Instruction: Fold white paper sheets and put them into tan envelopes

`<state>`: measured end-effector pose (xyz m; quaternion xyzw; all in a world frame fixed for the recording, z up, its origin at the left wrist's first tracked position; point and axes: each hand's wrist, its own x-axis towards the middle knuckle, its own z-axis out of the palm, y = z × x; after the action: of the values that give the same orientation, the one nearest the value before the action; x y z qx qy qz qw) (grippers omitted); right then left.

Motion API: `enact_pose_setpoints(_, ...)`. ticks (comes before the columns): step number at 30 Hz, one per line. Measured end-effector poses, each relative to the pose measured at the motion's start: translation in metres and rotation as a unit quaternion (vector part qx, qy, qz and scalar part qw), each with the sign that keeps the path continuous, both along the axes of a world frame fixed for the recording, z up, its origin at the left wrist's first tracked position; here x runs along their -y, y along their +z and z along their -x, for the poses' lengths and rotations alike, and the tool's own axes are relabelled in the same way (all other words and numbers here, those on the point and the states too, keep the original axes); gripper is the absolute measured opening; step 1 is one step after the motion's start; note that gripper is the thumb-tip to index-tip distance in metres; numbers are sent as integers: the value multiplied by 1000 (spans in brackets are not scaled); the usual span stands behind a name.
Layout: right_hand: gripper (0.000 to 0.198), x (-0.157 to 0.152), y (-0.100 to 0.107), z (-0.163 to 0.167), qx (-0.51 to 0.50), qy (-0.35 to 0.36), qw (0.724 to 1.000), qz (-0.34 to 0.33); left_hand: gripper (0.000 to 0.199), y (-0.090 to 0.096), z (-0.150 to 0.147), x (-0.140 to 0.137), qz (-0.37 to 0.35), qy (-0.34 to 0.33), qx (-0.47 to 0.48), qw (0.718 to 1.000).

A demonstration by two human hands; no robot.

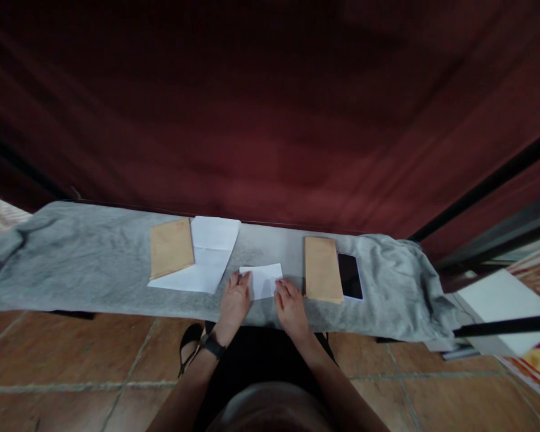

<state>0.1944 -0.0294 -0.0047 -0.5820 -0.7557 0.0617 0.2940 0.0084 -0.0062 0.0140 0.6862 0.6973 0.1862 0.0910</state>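
A small folded sheet of white paper lies on the grey cloth in front of me. My left hand grips its left edge, fingers bent over the paper. At the opposite edge, my right hand pinches the sheet near its right side. To the left, a brown envelope rests partly on larger creased white sheets. Right of my hands is a stack of brown envelopes, with a dark-screened phone beside it.
Grey cloth covers the long narrow surface, rumpled at both ends. A dark red panel rises behind it. White boards or boxes stand past the right end. Tiled floor shows below the front edge.
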Motion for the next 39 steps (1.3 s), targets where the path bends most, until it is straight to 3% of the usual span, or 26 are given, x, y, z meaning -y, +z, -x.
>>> enact_pose_setpoints(8,49,-2,-8,21,60,63,996,-20,57,-11,-29,23,-107,-57,-124,985)
enact_pose_setpoints(14,51,1,-11,19,81,69,994,-26,56,-29,-26,28,-102,-167,-173,965)
enact_pose_setpoints(39,55,6,-20,4,130,-11,991,-18,58,-24,-21,31,-103,-188,-152,965)
